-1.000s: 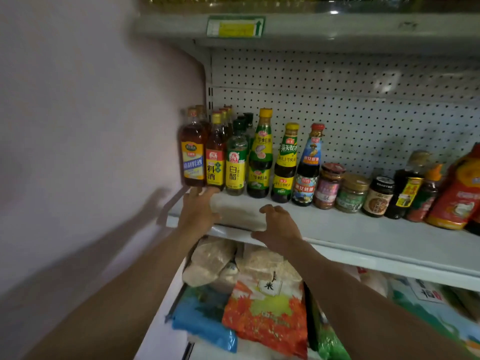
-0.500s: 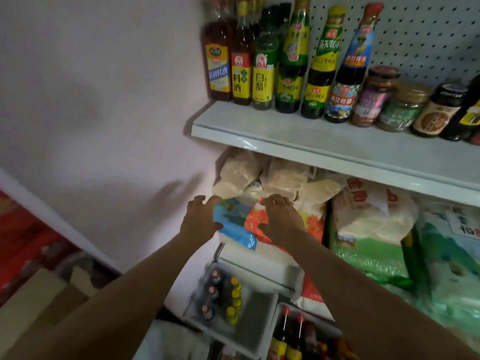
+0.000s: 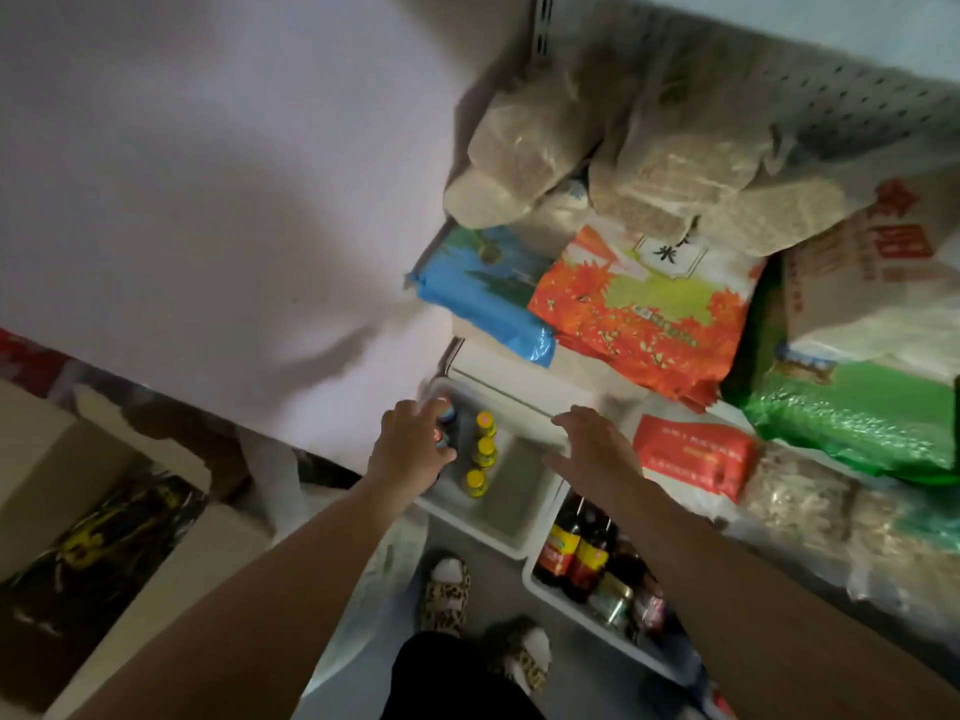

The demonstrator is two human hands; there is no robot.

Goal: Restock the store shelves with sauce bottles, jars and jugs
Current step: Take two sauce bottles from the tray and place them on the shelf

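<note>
Our left hand [image 3: 410, 449] curls over the red-capped bottles [image 3: 445, 423] in the white plastic bin [image 3: 498, 532] on the floor, beside three yellow-capped bottles [image 3: 483, 452]. Our right hand [image 3: 592, 449] hovers spread above the bin, holding nothing.

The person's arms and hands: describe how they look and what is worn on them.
Both forearms are bare, with no sleeves in view. The left hand and right hand wear no gloves. No watch, ring or bracelet is visible, though the picture is dim and slightly blurred.
</note>
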